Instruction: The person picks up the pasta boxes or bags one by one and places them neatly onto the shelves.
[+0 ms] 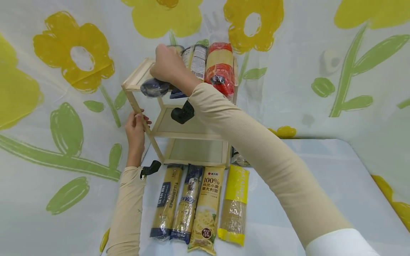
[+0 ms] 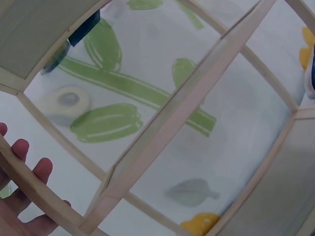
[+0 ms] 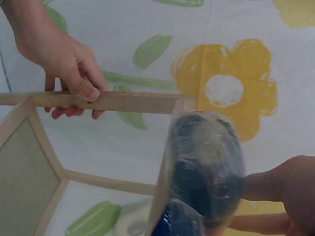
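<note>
Pale wood makes the rack (image 1: 189, 136), and at 10 o'clock in the head view we find the dark-blue-ended packet (image 1: 155, 88) at the top shelf's front edge. The right hand (image 1: 171, 67) grips it from above; we see 2 digits pinching its side, but how the others lie we cannot tell. At 9 o'clock, the left hand (image 1: 135, 128) has its fingers curled around the front post (image 1: 156, 147). At 3 o'clock from the right hand lies a red packet (image 1: 220, 71). At 6 o'clock from the rack, 4 pasta packets (image 1: 205, 209) lie on the table (image 1: 272, 227).
</note>
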A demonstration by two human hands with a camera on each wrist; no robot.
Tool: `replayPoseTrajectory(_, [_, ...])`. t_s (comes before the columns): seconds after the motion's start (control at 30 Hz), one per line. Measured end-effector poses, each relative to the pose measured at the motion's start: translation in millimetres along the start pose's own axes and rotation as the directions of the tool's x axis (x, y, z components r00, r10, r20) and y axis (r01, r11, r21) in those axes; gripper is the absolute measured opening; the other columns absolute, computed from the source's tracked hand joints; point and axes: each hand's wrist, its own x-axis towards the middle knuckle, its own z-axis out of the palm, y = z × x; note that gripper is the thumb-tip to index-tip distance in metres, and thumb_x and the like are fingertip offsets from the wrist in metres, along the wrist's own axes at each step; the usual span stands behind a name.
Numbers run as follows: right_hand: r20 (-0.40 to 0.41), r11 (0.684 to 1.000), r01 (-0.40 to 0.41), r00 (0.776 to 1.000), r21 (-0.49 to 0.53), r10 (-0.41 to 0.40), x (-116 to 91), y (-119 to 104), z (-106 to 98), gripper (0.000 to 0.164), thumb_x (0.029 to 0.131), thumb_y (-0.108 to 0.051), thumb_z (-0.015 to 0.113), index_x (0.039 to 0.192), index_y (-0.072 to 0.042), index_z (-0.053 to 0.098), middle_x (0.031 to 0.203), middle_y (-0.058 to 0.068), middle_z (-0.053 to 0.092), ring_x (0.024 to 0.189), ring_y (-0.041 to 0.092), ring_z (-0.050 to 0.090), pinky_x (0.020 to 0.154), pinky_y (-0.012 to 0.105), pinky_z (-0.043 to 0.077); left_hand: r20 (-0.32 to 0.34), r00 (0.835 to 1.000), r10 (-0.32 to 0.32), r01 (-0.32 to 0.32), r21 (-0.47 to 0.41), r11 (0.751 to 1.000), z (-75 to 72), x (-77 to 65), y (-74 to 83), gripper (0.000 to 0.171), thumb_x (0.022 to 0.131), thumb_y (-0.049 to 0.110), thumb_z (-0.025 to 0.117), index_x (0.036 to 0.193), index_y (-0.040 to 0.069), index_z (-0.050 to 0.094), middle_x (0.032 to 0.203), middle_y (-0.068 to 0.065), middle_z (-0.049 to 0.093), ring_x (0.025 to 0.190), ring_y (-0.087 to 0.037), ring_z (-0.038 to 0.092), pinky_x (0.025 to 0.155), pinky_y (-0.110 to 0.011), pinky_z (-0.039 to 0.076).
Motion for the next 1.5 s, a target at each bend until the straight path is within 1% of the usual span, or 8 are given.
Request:
replayPoseTrajectory(0.23, [-0.039,0.991,0.116,0.993,0.062,-0.113,-11,4,-17,0.034,0.084,-0.004,0.05,0.065,-0.012,0.023,0.062,0.0,0.014,0.052,0.011,0.01,0.051,0.022,0.016,0.013,1.0,-0.021,0.02,0.009,1.0,-3.7,2.5,-3.7,0.022,0.1,0.021,0.045,0.109,0.01,0.061,0.088,-0.018,0.056,0.074,-0.022,0.062,0.066,-0.024,0.05])
replayPoseTrajectory(0.33, [-0.067,0.987,0.135,0.989,0.091,-0.129,-15,8,-24,0.027,0.086,-0.009,0.056,0.066,-0.01,0.039,0.064,-0.002,0.031,0.055,0.008,0.025,0.053,0.02,0.025,0.019,1.0,-0.017,0.017,0.023,1.0,-5.3,3.9,-3.2,0.023,0.1,0.021,0.044,0.11,0.01,0.061,0.089,-0.017,0.056,0.075,-0.022,0.062,0.066,-0.025,0.05])
replayPoseTrajectory(0.43, [-0.07,0.988,0.116,0.992,0.101,-0.109,-20,14,-31,0.012,0.089,-0.018,0.06,0.093,-0.007,0.062,0.095,0.001,0.055,0.078,0.01,0.044,0.066,0.019,0.04,0.015,1.0,-0.013,0.013,0.025,1.0,-6.3,4.5,-2.8,0.023,0.1,0.021,0.044,0.111,0.008,0.061,0.087,-0.017,0.056,0.075,-0.024,0.062,0.065,-0.025,0.05])
replayPoseTrajectory(0.5, [-0.074,0.986,0.1,0.993,0.131,-0.091,-22,18,-34,0.033,0.089,-0.024,0.062,0.118,-0.008,0.061,0.125,0.002,0.053,0.098,0.014,0.047,0.078,0.021,0.045,0.006,1.0,-0.017,0.016,0.019,1.0,-6.4,4.3,-2.6,0.023,0.1,0.021,0.045,0.109,0.007,0.06,0.086,-0.017,0.056,0.074,-0.024,0.062,0.065,-0.026,0.05])
replayPoseTrajectory(0.57, [-0.068,0.981,0.108,0.993,0.159,-0.098,-25,23,-37,0.038,0.091,-0.026,0.061,0.124,-0.008,0.059,0.132,0.002,0.049,0.092,0.013,0.048,0.075,0.022,0.044,-0.002,1.0,-0.021,0.021,0.019,1.0,-6.4,4.1,-2.2,0.021,0.1,0.02,0.045,0.108,0.008,0.06,0.086,-0.018,0.056,0.074,-0.025,0.062,0.065,-0.026,0.05])
replayPoseTrajectory(0.77, [-0.068,0.961,0.157,0.987,0.23,-0.145,-38,39,-46,0.034,0.092,-0.022,0.06,0.123,-0.007,0.059,0.118,0.004,0.054,0.088,0.014,0.05,0.073,0.025,0.044,-0.004,1.0,-0.026,0.026,0.019,0.999,-5.9,4.9,-1.5,0.018,0.1,0.018,0.046,0.107,0.01,0.06,0.087,-0.018,0.055,0.077,-0.028,0.062,0.066,-0.026,0.05])
replayPoseTrajectory(1.17, [-0.129,0.967,0.197,0.976,0.162,-0.177,-66,65,-55,0.028,0.092,-0.024,0.062,0.115,-0.009,0.063,0.108,0.005,0.059,0.096,0.013,0.056,0.078,0.021,0.047,-0.019,0.999,-0.041,0.041,0.022,0.999,-17.4,15.9,-25.0,0.03,0.098,0.027,0.046,0.116,0.005,0.059,0.089,-0.012,0.057,0.077,-0.024,0.062,0.066,-0.025,0.051])
replayPoseTrajectory(1.5, [-0.178,0.948,0.254,0.959,0.194,-0.22,-101,92,-60,0.029,0.089,-0.021,0.065,0.113,-0.005,0.065,0.107,0.007,0.062,0.097,0.017,0.058,0.084,0.031,0.048,0.005,1.0,-0.025,0.025,0.029,0.999,-17.4,9.3,-10.5,0.023,0.1,0.021,0.044,0.111,0.01,0.061,0.089,-0.016,0.056,0.076,-0.021,0.064,0.068,-0.024,0.051])
